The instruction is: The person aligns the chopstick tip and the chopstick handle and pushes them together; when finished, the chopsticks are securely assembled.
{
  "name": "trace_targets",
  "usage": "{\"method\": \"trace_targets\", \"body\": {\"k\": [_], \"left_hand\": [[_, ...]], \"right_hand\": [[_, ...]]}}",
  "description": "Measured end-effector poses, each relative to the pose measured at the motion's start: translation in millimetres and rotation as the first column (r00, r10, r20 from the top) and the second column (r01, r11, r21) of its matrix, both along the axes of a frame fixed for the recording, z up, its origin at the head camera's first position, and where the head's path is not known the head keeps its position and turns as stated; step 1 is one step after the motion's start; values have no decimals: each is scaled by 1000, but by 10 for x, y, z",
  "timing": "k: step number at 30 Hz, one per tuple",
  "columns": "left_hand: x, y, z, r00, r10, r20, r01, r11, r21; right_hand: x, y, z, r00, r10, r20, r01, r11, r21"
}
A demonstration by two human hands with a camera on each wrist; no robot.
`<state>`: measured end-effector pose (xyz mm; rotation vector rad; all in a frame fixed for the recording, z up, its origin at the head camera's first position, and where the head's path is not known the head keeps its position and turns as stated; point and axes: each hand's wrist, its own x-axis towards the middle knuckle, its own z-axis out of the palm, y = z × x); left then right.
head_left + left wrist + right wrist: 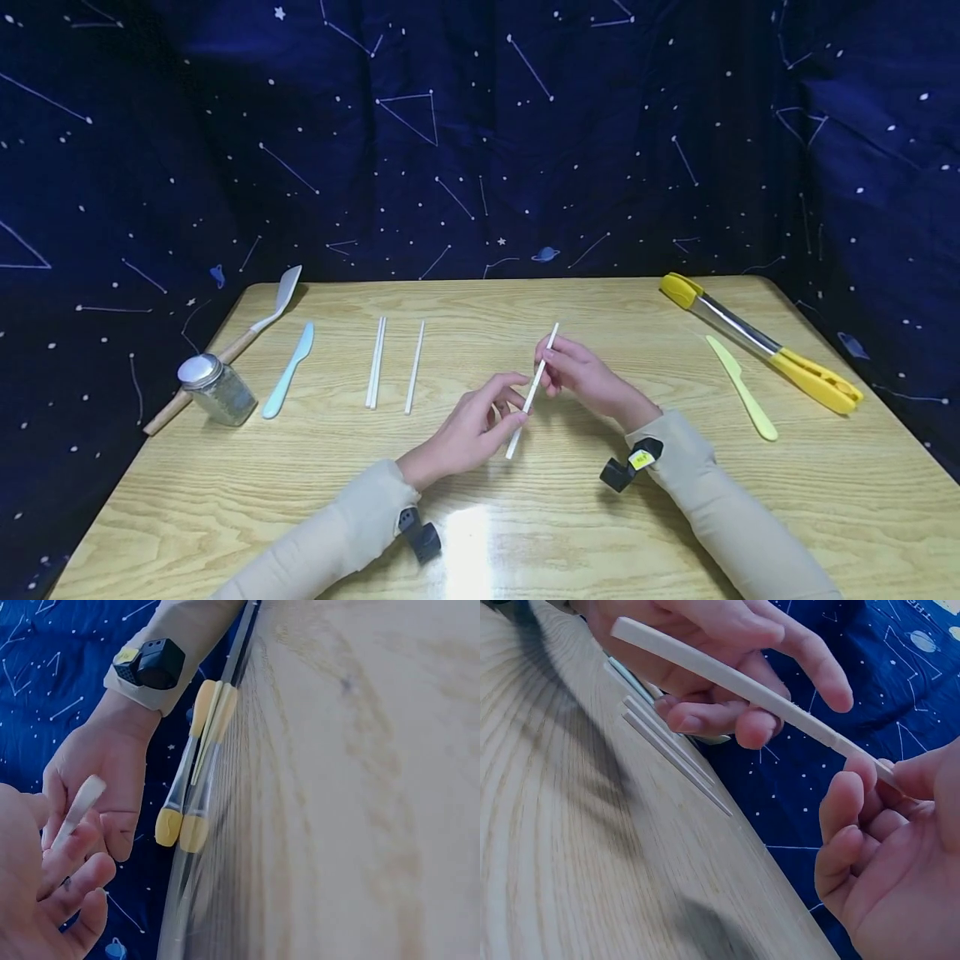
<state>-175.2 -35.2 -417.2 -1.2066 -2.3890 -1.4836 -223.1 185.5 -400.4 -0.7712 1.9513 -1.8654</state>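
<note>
A pale chopstick (534, 387) is held at a slant above the middle of the table. My right hand (592, 379) pinches it near its upper end, thumb against fingertips, as the right wrist view also shows. Beside the lower half is my left hand (465, 429), its thumb and index finger spread apart. In the right wrist view the left hand's fingers (757, 727) lie behind the chopstick, with one fingertip at or very near it. To the left on the table lie two chopsticks side by side (377, 362) and a single chopstick (415, 367).
At the left are a light blue knife (288, 371), a glass shaker jar (217, 390) with a metal lid, and a wooden-handled spatula (247, 337) behind the jar. A yellow knife (742, 387) and yellow tongs (757, 337) lie at the right. A dark starry cloth (480, 142) hangs behind.
</note>
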Motion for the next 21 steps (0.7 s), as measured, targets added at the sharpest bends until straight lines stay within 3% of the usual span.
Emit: {"method": "trace_targets", "body": {"k": [5, 10, 15, 21], "left_hand": [[-19, 15, -17, 1000, 5, -31, -5, 1000, 11], [-38, 44, -30, 1000, -31, -1, 31, 999, 38], [-53, 63, -52, 999, -29, 40, 27, 999, 44], [-81, 65, -67, 999, -15, 39, 13, 999, 46]], "right_hand": [[31, -26, 7, 999, 36, -18, -35, 998, 46], [41, -51, 10, 998, 65, -24, -63, 995, 71], [43, -82, 8, 998, 52, -32, -49, 994, 97], [53, -110, -1, 999, 20, -39, -15, 992, 124]]}}
